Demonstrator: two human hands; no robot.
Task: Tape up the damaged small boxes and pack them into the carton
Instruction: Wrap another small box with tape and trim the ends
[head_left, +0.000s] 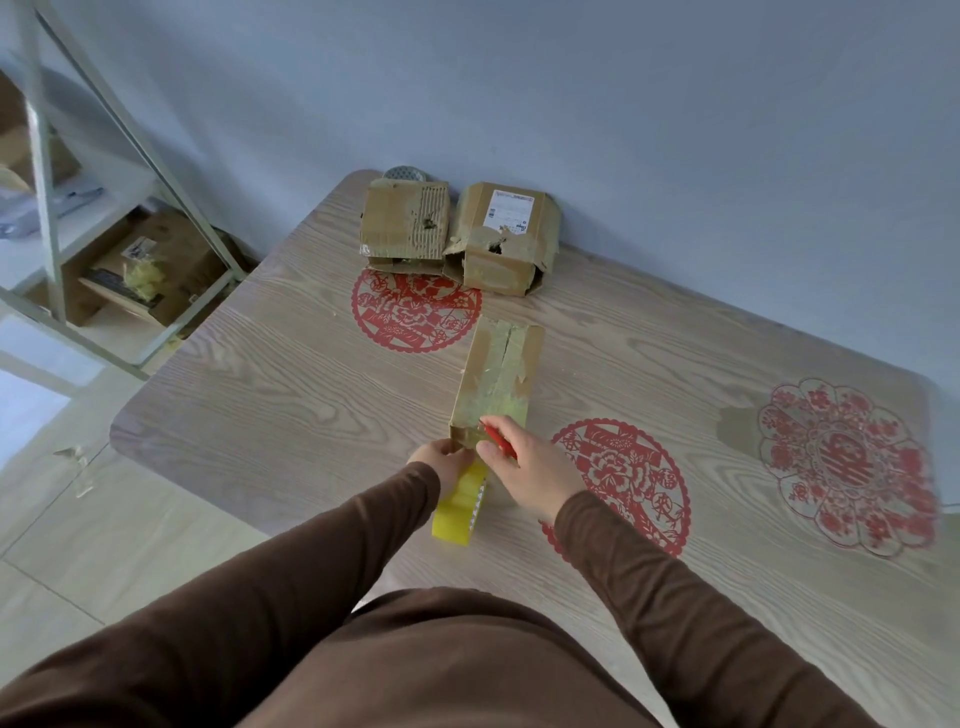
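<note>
your left hand grips the yellow tape roll at the near end of the long box, mid table; right hand pinches a red cutter w/ curled fingers. 2 damaged boxes sit at the far edge by the wall

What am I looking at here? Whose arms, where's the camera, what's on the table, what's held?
There is no robot. A person wears one wide-angle camera on the head, looking forward and down, so the brown sleeves are that person's own arms.

On the wooden table lies a long box with yellowish tape along its top. Two torn boxes stand at the far edge by the wall. Red paper-cut decorations mark the tabletop.

The left hand holds a yellow tape roll at the long box's near end. The right hand has a grip on a small red tool, perhaps a cutter, at that same end.
</note>
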